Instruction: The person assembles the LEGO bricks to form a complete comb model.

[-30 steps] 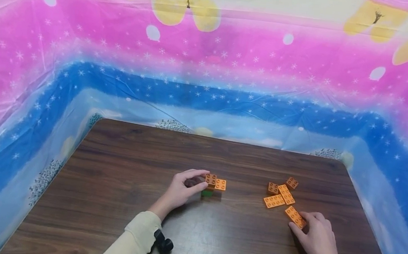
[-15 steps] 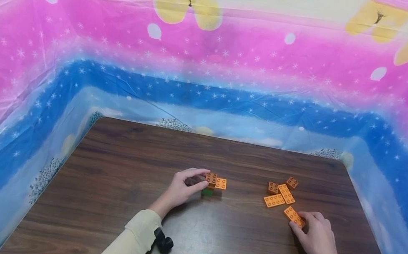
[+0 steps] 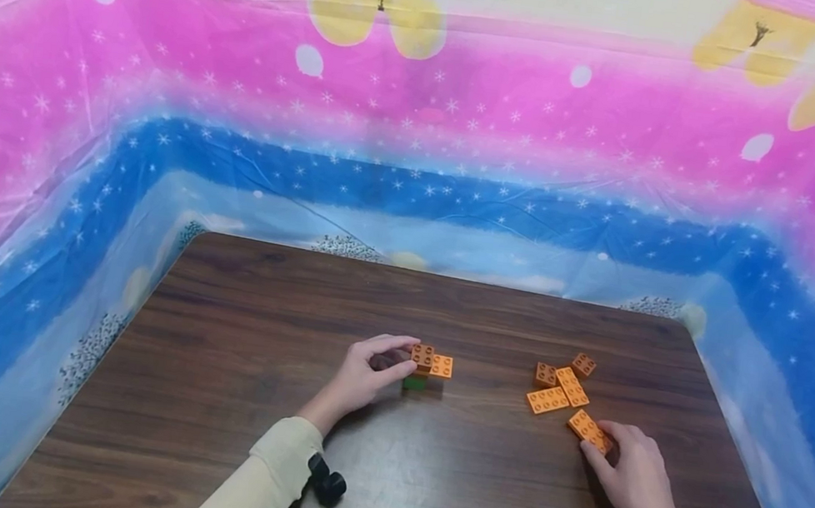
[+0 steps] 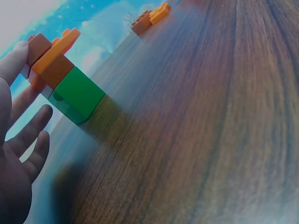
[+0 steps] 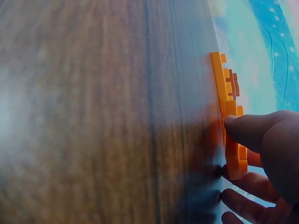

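A small stack of toy building bricks stands on the table, with a green brick (image 4: 80, 95) at its base. Above that come a brown brick, a flat orange brick (image 3: 442, 366) jutting out to the right, and a brown brick (image 3: 422, 357) on top. My left hand (image 3: 363, 379) holds the stack near the top, thumb and index finger on either side; its other fingers are spread loosely in the left wrist view. With thumb and fingers, my right hand (image 3: 634, 477) pinches a flat orange brick (image 3: 587, 430) low over the table; part of it is hidden by the fingers.
Beyond the right hand lie two more flat orange bricks (image 3: 548, 400) and two small brown bricks (image 3: 583, 365), grouped close together. The dark wooden table (image 3: 259, 296) is bounded at the back and sides by a printed pink and blue cloth (image 3: 415, 188).
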Demonstrator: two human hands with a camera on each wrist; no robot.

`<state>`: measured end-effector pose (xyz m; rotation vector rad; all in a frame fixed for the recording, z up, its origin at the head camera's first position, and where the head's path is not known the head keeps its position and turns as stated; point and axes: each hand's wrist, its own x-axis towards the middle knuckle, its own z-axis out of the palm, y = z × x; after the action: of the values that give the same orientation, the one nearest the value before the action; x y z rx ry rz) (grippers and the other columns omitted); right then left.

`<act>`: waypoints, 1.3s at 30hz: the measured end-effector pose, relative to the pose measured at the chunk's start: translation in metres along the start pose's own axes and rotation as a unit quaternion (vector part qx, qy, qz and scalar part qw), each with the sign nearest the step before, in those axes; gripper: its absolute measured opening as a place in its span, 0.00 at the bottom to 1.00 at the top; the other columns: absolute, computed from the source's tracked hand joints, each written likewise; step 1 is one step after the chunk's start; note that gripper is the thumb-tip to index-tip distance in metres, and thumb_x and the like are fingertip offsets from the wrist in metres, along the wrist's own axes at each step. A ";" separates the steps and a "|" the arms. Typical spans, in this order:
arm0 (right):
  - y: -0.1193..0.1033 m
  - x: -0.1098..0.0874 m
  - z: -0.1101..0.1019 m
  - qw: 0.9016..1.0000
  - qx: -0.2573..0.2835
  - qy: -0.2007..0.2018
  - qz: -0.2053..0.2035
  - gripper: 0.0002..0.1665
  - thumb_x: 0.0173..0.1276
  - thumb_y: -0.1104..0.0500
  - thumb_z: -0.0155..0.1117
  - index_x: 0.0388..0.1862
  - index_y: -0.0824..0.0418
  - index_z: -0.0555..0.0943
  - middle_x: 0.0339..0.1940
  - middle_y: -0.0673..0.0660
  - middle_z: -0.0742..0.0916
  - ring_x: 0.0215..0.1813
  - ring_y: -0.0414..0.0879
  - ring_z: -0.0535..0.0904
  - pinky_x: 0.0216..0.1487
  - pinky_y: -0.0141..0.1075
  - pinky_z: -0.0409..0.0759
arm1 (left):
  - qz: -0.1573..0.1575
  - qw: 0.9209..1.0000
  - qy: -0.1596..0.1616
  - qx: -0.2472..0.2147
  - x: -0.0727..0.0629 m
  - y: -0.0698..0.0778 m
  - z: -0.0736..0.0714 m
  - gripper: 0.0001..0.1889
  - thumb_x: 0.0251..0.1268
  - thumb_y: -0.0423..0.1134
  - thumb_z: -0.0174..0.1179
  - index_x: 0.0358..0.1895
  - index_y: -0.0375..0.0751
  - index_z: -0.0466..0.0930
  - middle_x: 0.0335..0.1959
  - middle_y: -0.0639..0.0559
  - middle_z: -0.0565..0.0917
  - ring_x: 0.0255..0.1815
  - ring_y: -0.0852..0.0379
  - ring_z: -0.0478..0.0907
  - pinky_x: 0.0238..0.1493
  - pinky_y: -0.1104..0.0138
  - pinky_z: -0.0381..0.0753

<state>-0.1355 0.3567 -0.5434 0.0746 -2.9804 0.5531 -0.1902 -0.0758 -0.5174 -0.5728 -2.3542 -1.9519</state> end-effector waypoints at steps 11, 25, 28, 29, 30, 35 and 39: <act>-0.002 -0.001 -0.001 1.000 0.006 0.013 0.002 0.26 0.70 0.53 0.75 0.59 0.69 0.84 0.47 0.67 0.88 0.49 0.65 0.81 0.49 0.63 0.76 | -0.001 1.000 -0.002 0.004 0.001 0.000 0.000 0.18 0.74 0.33 0.66 0.64 0.37 0.84 0.56 0.42 0.86 0.53 0.38 0.84 0.52 0.50 0.83; -0.016 0.001 -0.004 0.995 0.036 0.080 -0.045 0.23 0.67 0.55 0.78 0.56 0.65 0.86 0.46 0.64 0.89 0.45 0.60 0.83 0.45 0.59 0.78 | 0.000 1.000 -0.004 0.002 0.000 -0.001 0.000 0.19 0.74 0.33 0.66 0.65 0.36 0.83 0.56 0.41 0.86 0.54 0.38 0.83 0.52 0.50 0.83; -0.021 0.001 -0.005 0.995 0.041 0.080 -0.047 0.23 0.67 0.54 0.78 0.56 0.64 0.86 0.46 0.62 0.89 0.42 0.54 0.82 0.41 0.52 0.78 | 0.003 1.000 -0.002 0.003 0.000 -0.002 0.000 0.19 0.74 0.33 0.66 0.65 0.36 0.83 0.56 0.42 0.86 0.54 0.38 0.83 0.52 0.51 0.84; -0.022 0.001 -0.005 0.995 0.041 0.081 -0.048 0.23 0.67 0.54 0.78 0.56 0.64 0.86 0.45 0.61 0.89 0.41 0.53 0.81 0.40 0.50 0.77 | 0.005 1.000 -0.001 0.003 -0.001 -0.002 0.000 0.19 0.74 0.33 0.66 0.65 0.35 0.83 0.56 0.42 0.86 0.53 0.38 0.83 0.51 0.52 0.84; -0.024 0.002 -0.005 0.994 0.042 0.082 -0.050 0.23 0.67 0.54 0.79 0.57 0.64 0.86 0.45 0.61 0.89 0.40 0.52 0.81 0.39 0.49 0.77 | 0.006 1.000 -0.001 0.003 -0.001 -0.002 0.000 0.19 0.74 0.33 0.66 0.65 0.35 0.83 0.55 0.42 0.86 0.53 0.38 0.83 0.51 0.52 0.84; -0.030 0.004 -0.004 0.992 0.051 0.095 -0.068 0.24 0.66 0.56 0.79 0.57 0.65 0.86 0.47 0.63 0.89 0.43 0.54 0.83 0.41 0.53 0.80 | 0.007 1.000 0.002 0.003 -0.001 -0.002 0.001 0.18 0.74 0.32 0.66 0.64 0.37 0.84 0.56 0.43 0.86 0.54 0.38 0.83 0.51 0.51 0.84; -0.036 0.007 -0.003 0.991 0.061 0.098 -0.074 0.25 0.66 0.57 0.80 0.58 0.66 0.86 0.50 0.64 0.89 0.46 0.56 0.85 0.44 0.56 0.81 | 0.004 1.000 0.002 0.002 0.000 -0.002 0.001 0.18 0.74 0.33 0.66 0.64 0.39 0.85 0.56 0.43 0.86 0.54 0.39 0.83 0.52 0.50 0.84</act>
<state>-0.1402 0.3242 -0.5275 0.2346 -2.7227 0.6806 -0.1903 -0.0755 -0.5197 -0.5764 -2.3496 -1.9424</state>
